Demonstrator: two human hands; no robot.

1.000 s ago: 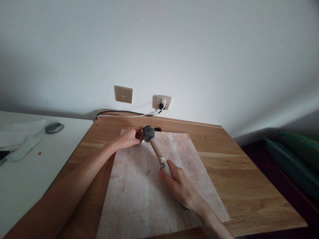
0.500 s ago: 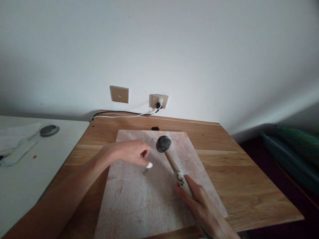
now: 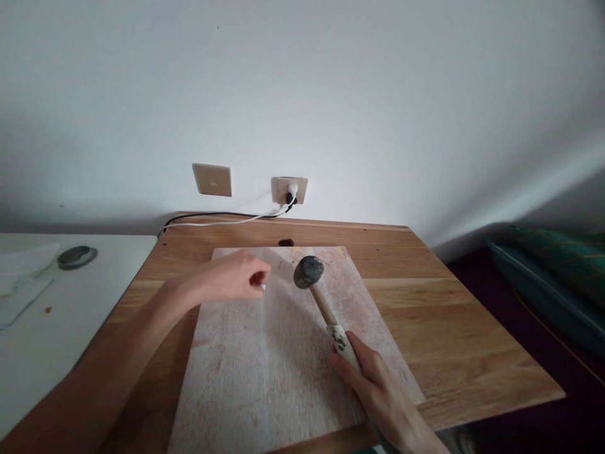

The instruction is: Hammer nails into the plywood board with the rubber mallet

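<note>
My right hand (image 3: 382, 391) is wrapped round the white-covered grip of a rubber mallet (image 3: 325, 304). The mallet's black head hangs over the far part of a pale, whitish-pink board (image 3: 246, 378). My left hand (image 3: 241, 275) hovers above the board's far left part, to the left of the mallet head. Its fingers are curled closed, with a white tip showing at the thumb; whatever they may hold is hidden. Several thin nails (image 3: 280, 263) stand near the board's far edge, partly covered by my left hand and the mallet head.
The board lies on a wooden table (image 3: 454, 328) against a white wall. A socket (image 3: 299, 189) with plugs and cables (image 3: 212, 221) is behind it. On the left, a white table (image 3: 42, 353) bears a grey round cap (image 3: 78, 257) and white sheets. Dark cushions (image 3: 553, 284) lie at right.
My left hand has lifted away from the middle of the board, its thumb drawing in. The nail seen by its thumb no longer shows there. The mallet stays nearly in place; the view shifted slightly.
</note>
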